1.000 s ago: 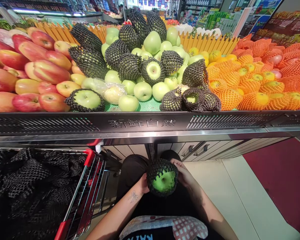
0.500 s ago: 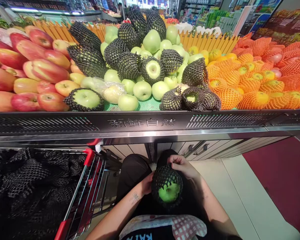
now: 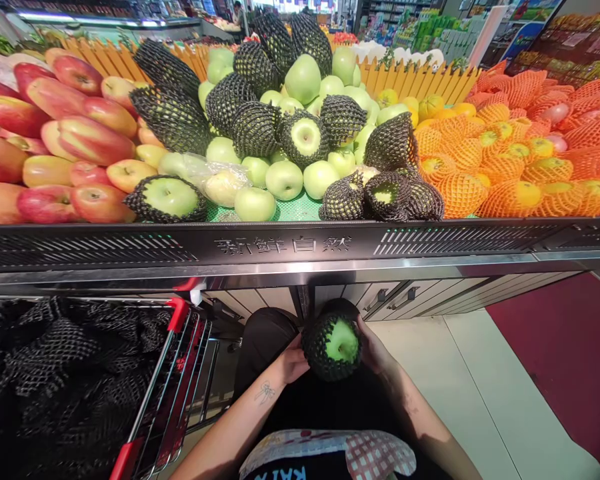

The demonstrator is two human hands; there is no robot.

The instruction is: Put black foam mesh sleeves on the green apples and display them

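Low in front of my body I hold a green apple (image 3: 341, 341) wrapped in a black foam net sleeve (image 3: 319, 352). My left hand (image 3: 293, 363) grips its left side and my right hand (image 3: 373, 350) grips its right side. The apple's green top shows through the sleeve's open end, facing up. Above my hands runs the dark front rail (image 3: 285, 245) of a fruit display, with a heap of green apples (image 3: 285, 180), some of them in black net sleeves (image 3: 255, 130).
A red-framed shopping cart (image 3: 173, 373) at my left holds a pile of loose black net sleeves (image 3: 55, 360). Red apples (image 3: 87, 140) lie at the display's left, oranges in orange net (image 3: 505, 167) at its right. Pale floor tiles and a red mat (image 3: 565, 360) lie to my right.
The sleeved apple has been turned in my hands and lifted slightly toward the rail. My right hand moved from over its top to its right side.
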